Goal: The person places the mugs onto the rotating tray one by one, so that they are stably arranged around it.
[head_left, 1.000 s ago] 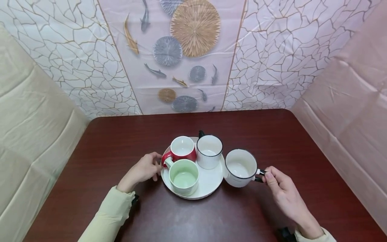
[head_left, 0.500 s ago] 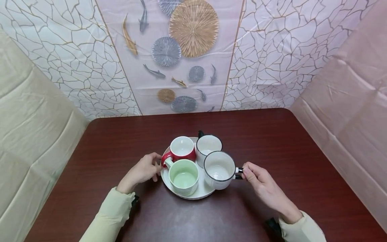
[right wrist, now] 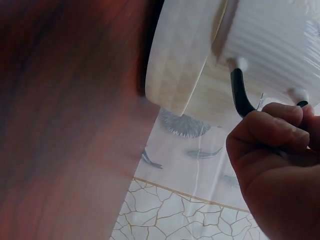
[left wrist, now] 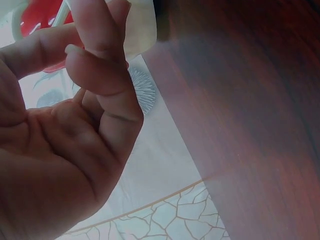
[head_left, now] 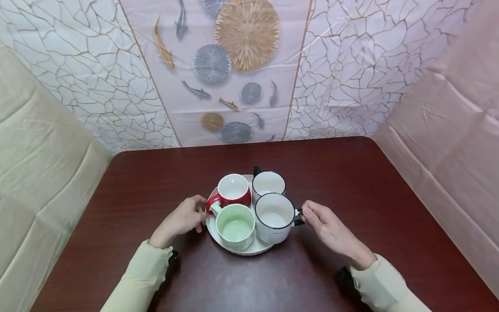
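A round white plate (head_left: pixel 260 248) carries a red mug (head_left: pixel 242 198), a pale green mug (head_left: pixel 235 227) and a white mug with a black rim and handle (head_left: pixel 269 183). My right hand (head_left: pixel 331 229) pinches the black handle of a second black-rimmed white mug (head_left: pixel 274 216), which is over the plate's right side. In the right wrist view its ribbed wall shows above my curled fingers; whether its base touches the plate cannot be told. My left hand (head_left: pixel 181 221) grips the plate's left rim with bent fingers, beside the red mug's handle.
The mugs sit close together on the plate. A dark reddish-brown table (head_left: pixel 156 177) extends around it. Behind stands a patterned cloth backdrop (head_left: pixel 234 86), and padded panels (head_left: pixel 444 143) flank both sides.
My right hand has carried the second black-rimmed mug leftward from beside the plate to over its right part, in front of the other white mug. My left hand has stayed at the rim.
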Action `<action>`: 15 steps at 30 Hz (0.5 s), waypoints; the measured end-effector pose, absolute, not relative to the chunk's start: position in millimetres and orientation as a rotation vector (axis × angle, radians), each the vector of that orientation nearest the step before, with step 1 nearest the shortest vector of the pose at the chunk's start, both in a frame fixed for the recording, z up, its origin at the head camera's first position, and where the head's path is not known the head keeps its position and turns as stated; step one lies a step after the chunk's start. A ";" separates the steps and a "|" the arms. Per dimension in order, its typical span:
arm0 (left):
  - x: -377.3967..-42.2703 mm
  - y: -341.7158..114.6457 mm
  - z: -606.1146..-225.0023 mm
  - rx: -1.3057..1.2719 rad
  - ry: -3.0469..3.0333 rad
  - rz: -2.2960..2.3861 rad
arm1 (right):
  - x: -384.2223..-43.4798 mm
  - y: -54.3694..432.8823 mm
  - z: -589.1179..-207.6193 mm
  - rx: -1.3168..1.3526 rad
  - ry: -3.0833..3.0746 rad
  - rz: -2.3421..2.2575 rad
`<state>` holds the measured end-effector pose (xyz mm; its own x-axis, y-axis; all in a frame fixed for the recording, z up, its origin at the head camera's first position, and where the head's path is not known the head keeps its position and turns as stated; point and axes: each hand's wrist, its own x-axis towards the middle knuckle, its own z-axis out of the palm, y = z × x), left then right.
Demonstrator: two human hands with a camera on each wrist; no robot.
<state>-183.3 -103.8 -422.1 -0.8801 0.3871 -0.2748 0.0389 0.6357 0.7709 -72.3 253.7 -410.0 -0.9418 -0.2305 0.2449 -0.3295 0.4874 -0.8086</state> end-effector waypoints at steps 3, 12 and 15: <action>-183.3 -104.5 -421.5 0.350 2.443 1.134 | -77.6 253.6 -409.2 0.510 -2.646 1.438; -183.4 -104.8 -422.9 0.374 2.453 1.146 | -83.1 245.4 -406.6 0.554 -2.656 1.439; -183.3 -105.4 -422.9 0.399 2.423 1.187 | -85.5 245.7 -406.7 0.573 -2.660 1.432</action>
<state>-183.3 -105.4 -422.9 -0.8746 0.4241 -0.2352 0.0740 0.5962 0.7995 -85.5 245.7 -406.7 -0.9284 -0.2909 0.2313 -0.3532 0.4972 -0.7925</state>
